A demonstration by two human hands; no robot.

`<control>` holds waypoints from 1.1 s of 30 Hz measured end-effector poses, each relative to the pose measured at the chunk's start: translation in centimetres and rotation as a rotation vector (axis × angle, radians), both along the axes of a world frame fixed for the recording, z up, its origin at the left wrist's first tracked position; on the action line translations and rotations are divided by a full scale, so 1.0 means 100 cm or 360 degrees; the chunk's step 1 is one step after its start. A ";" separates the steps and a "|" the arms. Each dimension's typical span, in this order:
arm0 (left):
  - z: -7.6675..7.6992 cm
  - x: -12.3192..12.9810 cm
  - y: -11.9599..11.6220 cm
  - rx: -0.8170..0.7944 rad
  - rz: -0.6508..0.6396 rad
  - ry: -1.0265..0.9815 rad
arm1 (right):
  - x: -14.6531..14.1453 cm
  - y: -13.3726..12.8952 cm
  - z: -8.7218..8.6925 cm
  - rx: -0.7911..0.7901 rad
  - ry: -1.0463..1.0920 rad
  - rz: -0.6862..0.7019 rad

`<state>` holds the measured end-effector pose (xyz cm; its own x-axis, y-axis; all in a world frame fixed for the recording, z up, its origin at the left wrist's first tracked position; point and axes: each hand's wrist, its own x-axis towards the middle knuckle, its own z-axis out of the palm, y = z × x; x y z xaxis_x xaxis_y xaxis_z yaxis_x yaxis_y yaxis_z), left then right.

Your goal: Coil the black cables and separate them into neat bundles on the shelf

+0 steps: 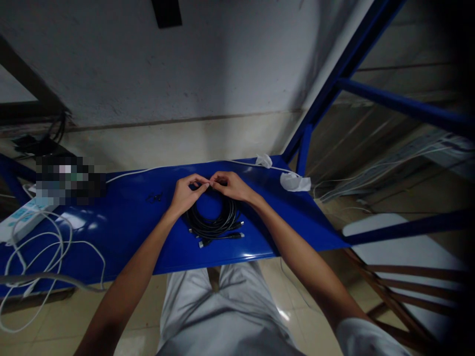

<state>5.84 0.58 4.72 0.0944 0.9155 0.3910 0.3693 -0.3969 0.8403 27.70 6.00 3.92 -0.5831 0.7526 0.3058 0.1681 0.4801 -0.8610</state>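
A coil of black cables [213,228] lies on the blue table, with several plug ends at its near side. At the far side of the coil, my left hand [188,192] is closed in a pinch, thumb against fingers. My right hand [230,186] pinches too, its fingertips meeting those of the left. What sits between the fingertips is too small and hidden to make out. To the left of my hands lie some small, thin black pieces [155,197], perhaps ties.
A white power strip [25,215] and a tangle of white cord [55,247] occupy the left of the blue table [126,217]. Crumpled white wrapping [295,182] is at the right back. Blue frame bars [304,148] rise on the right, near a chair [404,247].
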 end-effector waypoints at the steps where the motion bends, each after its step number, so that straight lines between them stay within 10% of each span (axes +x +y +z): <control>1: 0.001 0.000 -0.001 0.0002 0.0006 0.0002 | 0.000 0.000 0.000 -0.0003 -0.0016 -0.0002; 33: 0.004 -0.005 0.001 0.0053 -0.0004 0.0118 | 0.000 -0.003 0.003 -0.0092 0.0151 0.0077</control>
